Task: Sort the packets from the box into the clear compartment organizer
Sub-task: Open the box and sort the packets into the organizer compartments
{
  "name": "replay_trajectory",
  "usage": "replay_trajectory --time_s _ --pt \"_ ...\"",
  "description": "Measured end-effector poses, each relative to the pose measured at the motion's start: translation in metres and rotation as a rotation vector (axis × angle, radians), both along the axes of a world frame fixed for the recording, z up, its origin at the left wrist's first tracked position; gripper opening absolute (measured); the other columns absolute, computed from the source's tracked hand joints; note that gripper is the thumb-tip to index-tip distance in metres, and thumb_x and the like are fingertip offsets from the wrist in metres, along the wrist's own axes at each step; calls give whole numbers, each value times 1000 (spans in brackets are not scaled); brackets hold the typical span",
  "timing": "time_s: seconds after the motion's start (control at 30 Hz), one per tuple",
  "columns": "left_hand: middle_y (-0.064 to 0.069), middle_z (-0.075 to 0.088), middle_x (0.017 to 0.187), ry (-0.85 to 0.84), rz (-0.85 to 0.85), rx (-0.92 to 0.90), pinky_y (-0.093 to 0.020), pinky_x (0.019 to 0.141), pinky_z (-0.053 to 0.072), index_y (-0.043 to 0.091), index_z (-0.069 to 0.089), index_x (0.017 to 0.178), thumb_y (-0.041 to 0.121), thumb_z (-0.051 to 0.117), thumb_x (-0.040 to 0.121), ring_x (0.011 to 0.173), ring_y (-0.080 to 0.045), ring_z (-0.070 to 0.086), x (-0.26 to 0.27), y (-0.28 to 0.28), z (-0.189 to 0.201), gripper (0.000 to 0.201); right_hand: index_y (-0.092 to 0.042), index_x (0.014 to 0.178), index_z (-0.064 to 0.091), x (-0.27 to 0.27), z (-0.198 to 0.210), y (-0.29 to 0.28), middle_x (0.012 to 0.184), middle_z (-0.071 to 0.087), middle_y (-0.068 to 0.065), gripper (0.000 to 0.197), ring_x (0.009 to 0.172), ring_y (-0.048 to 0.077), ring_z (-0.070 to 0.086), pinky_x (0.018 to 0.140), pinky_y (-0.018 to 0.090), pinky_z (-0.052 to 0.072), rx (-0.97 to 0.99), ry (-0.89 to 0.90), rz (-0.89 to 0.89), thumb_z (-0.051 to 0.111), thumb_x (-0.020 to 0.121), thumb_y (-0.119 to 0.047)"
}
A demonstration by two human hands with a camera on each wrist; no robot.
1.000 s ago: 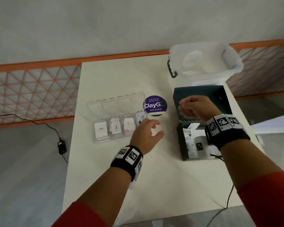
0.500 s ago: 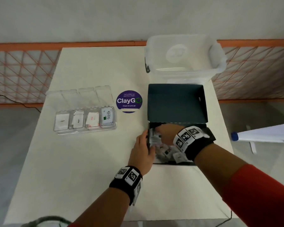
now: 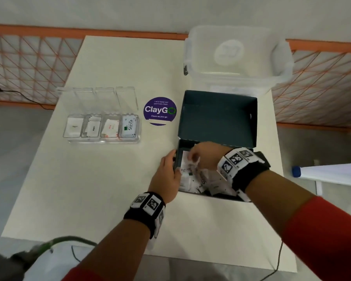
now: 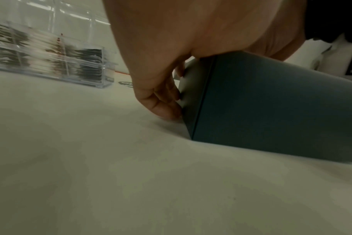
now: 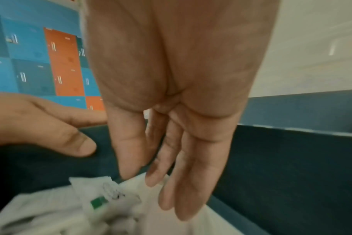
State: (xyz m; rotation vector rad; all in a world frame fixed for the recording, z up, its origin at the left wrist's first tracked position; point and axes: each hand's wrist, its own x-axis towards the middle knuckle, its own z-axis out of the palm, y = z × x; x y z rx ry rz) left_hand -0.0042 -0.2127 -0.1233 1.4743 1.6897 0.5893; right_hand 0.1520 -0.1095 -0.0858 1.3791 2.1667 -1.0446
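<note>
The dark teal box [image 3: 217,118] stands open on the white table [image 3: 89,189], its lid tipped up at the far side, with a heap of white packets [image 3: 201,181] inside; the left hand [image 3: 166,177] clasps the box's left wall from outside, forearm running up from the near table edge, thumb hooked over the rim into the box; in the left wrist view the fingers [image 4: 161,103] curl down against the outer wall with the tips close to the table, so this hand grips the box; the right hand [image 3: 205,157] reaches into the box from the right, wrist raised over the rim and bent downward, palm toward the packets; in the right wrist view its fingers [image 5: 191,174] hang nearly straight and close together, pointing down at the heap, and the thumb [image 5: 129,151] lies alongside them; whether the tips pinch a packet cannot be told, since the head view blurs there; a packet with a green mark [image 5: 104,200] lies just under the fingertips.

The clear compartment organizer [image 3: 101,126] sits well to the left of the box, lid open toward the far side; each of its four compartments holds packets, and the rightmost shows a Stevia packet [image 3: 130,126] on top; a round purple sticker [image 3: 160,111] lies on the table between organizer and box; a translucent lidded tub [image 3: 237,57] stands just behind the box.
</note>
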Motion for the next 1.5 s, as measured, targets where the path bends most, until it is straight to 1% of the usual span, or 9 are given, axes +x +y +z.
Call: replay_trajectory --time_s 0.13,0.23,0.33,0.63,0.8,0.97,1.17,1.33,1.5 --pt "-2 44 140 -51 1 -41 -18 84 50 24 24 148 12 41 100 114 -13 55 -1 3 -3 52 -28 109 68 24 2 -4 104 64 -8 42 99 21 63 89 33 53 -35 -284 152 84 70 -25" --pt "-1 43 141 -38 -9 -45 -23 88 53 24 23 148 12 41 100 114 -11 54 -2 4 -5 53 -23 76 63 32 -4 -27 81 68 -4 28 72 19 65 69 32 57 28 -360 207 75 71 -48" --pt "-1 44 140 -51 -14 -46 -34 93 54 25 23 148 11 42 100 116 -13 55 -2 4 -3 53 -19 70 47 27 -9 -39 85 68 0 31 61 14 56 54 22 42 141 -337 200 65 87 -38" --pt "-3 40 142 2 -75 -68 -39 94 52 21 21 150 11 43 98 115 -20 55 -1 4 2 57 -13 75 70 -6 11 -11 64 71 3 8 64 19 72 67 32 62 -195 -147 -129 74 79 -7" --pt "-3 43 137 51 -76 -68 -39 84 56 21 22 149 12 42 98 107 -20 58 1 6 2 55 -18 60 60 15 34 8 44 60 -6 21 48 13 57 52 22 47 -83 -355 -186 68 80 -16" --pt "-4 42 138 88 -89 -97 -41 83 56 20 21 149 11 42 97 106 -22 58 1 7 6 57 -14 76 52 12 26 -7 78 54 0 19 64 12 50 60 24 40 39 -344 -133 48 95 -16" --pt "-5 41 141 126 -88 -126 -44 87 54 18 21 149 11 44 96 110 -26 57 4 8 8 58 -19 68 46 12 18 -8 64 44 -3 37 54 15 40 57 28 36 384 -415 -157 50 99 -38" --pt "-5 40 141 152 -91 -142 -46 89 51 19 23 148 10 45 94 111 -27 56 5 9 11 58 -16 112 54 2 8 -5 102 60 4 34 96 29 63 70 37 41 537 -306 -55 65 92 -41" --pt "-4 39 143 155 -86 -148 -45 91 49 18 25 147 12 44 94 114 -26 55 5 8 12 57 -18 123 45 -2 3 8 117 57 6 35 104 29 59 78 39 46 553 -245 22 61 95 -33"
